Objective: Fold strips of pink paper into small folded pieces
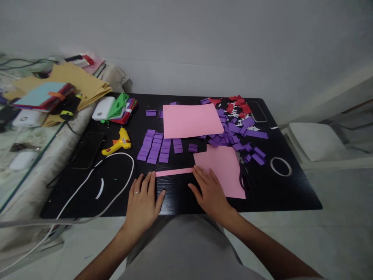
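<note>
A narrow pink paper strip [175,172] lies flat on the black table, running between my two hands. My left hand [142,200] rests with its fingers stretched out on the strip's left end. On the strip's right end lie the fingertips of my right hand [211,190], its fingers also extended. That hand partly covers a cut sheet of pink paper [230,175]. Black-handled scissors [247,179] lie at this sheet's right edge. Behind the strip, purple folded paper pieces [154,147] stand in rows, and a larger pink sheet [190,120] lies farther back.
A yellow glue gun [121,142] and a dark phone [89,149] are at left, with a white cable [132,167] looping nearby. Loose purple pieces [233,128], red scraps [240,103] and a white ring [281,166] are at right. Folded coloured paper [119,105] sits at back left.
</note>
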`<state>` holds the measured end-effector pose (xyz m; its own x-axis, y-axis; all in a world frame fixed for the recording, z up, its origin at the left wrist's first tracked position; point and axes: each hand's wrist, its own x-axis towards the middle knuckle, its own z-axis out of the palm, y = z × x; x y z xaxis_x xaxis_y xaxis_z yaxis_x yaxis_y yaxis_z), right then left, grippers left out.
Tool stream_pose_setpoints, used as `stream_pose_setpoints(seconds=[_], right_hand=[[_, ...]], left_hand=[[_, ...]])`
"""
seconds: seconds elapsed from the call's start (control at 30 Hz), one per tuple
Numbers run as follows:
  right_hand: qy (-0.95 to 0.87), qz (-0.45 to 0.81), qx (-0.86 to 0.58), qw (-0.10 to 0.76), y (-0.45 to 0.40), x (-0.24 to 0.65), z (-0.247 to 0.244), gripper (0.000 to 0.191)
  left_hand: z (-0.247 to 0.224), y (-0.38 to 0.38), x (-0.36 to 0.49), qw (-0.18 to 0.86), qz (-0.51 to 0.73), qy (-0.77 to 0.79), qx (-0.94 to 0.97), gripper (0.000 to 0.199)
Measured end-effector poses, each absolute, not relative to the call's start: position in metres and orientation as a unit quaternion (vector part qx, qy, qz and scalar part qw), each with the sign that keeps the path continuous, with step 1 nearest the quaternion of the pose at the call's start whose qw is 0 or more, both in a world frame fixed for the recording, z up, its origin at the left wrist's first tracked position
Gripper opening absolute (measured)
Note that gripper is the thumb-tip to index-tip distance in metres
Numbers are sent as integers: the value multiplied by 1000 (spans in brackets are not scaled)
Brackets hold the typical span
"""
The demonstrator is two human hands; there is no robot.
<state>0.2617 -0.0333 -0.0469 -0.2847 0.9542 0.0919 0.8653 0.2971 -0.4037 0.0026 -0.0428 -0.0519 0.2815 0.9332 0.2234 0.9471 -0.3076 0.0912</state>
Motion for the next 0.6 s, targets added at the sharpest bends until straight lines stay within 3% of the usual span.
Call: stream_pose_setpoints(seconds=[0.4,0.6], right_hand=[[-797,116,-569,166,-30,263,-43,46],[-782,127,-570,221,-7,262,-33,36]], left_hand=[[-47,-38,-2,15,-118,-582,-804,66],[-50,-31,-11,-13,-159,-582,-797,55]])
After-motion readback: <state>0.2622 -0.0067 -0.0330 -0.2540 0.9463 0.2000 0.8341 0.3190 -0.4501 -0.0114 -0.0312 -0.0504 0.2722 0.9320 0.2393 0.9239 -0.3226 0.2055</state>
